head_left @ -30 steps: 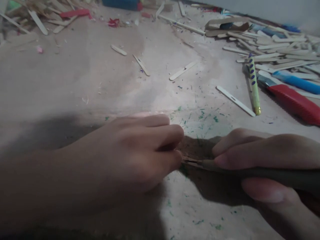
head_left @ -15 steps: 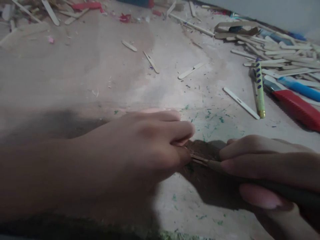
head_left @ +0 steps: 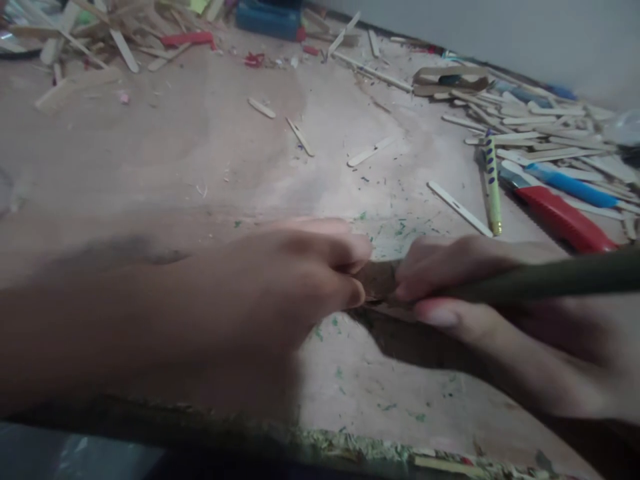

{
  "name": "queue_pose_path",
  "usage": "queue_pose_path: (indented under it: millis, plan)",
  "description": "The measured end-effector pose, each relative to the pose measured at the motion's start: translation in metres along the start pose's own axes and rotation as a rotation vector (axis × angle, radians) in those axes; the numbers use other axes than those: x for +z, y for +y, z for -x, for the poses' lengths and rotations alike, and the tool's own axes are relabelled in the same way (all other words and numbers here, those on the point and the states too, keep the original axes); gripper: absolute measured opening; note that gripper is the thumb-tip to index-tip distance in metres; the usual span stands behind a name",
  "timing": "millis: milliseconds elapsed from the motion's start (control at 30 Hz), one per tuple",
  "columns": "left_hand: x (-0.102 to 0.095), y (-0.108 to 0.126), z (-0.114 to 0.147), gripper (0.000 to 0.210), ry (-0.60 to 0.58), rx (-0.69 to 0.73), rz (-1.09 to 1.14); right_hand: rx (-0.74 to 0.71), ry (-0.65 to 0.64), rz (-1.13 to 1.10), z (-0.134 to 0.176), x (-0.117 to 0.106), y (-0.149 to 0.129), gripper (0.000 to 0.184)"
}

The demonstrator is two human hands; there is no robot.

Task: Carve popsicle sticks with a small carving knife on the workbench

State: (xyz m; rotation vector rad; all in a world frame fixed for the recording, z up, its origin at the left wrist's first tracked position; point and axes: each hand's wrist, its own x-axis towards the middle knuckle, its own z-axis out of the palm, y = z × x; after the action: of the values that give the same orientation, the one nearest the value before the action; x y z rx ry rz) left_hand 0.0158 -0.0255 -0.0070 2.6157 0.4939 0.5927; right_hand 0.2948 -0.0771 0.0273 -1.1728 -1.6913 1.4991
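1. Many wooden sticks [head_left: 555,120], in the head view, lie heaped toward the tabletop's [head_left: 225,147] far edge on the right; a blue tube [head_left: 575,185] and a red cutter [head_left: 565,217] lie at the heap's near side.
2. One slotted stick [head_left: 460,209] and a dotted yellow pencil [head_left: 493,190] lie just beyond the right hand [head_left: 520,347].
3. Pale shavings [head_left: 360,445] line the tabletop's near edge.
4. The left hand [head_left: 300,280], fingers curled and pinched, grips a thin strip [head_left: 373,301], mostly hidden and blurred, low over the tabletop.
5. The right fingers clasp a dark green tool [head_left: 550,277]; its tip is just beside the left fingertips, contact unclear.
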Motion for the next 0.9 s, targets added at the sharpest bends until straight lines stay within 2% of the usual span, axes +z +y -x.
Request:
queue_pose_path:
  millis: [67, 167, 367, 500, 700, 800, 900]
  plan:
    - [0.001, -0.002, 0.003, 0.049, 0.012, 0.088, 0.036, 0.033, -0.014, -0.119, -0.007, 0.000, -0.001, 0.049]
    - [0.002, -0.002, 0.005, 0.048, 0.022, 0.099, 0.011, 0.015, 0.046, -0.159, -0.018, 0.000, 0.001, 0.061]
    - [0.001, 0.005, 0.007, 0.053, 0.034, 0.109, -0.081, -0.018, 0.105, -0.094, -0.027, -0.005, 0.004, 0.063]
    - [0.001, 0.002, 0.007, 0.042, 0.036, 0.130, -0.112, 0.031, 0.090, -0.074, -0.027, -0.007, 0.002, 0.067]
    - [-0.002, 0.002, 0.006, 0.044, 0.028, 0.150, -0.112, 0.080, 0.148, -0.068, -0.027, -0.004, 0.002, 0.062]
    - [-0.002, 0.006, 0.006, 0.053, 0.051, 0.117, -0.145, 0.068, 0.205, -0.026, -0.025, -0.001, 0.004, 0.062]
    - [0.000, 0.007, 0.006, 0.059, 0.073, 0.108, -0.158, 0.031, 0.228, -0.029, -0.022, 0.001, 0.006, 0.054]
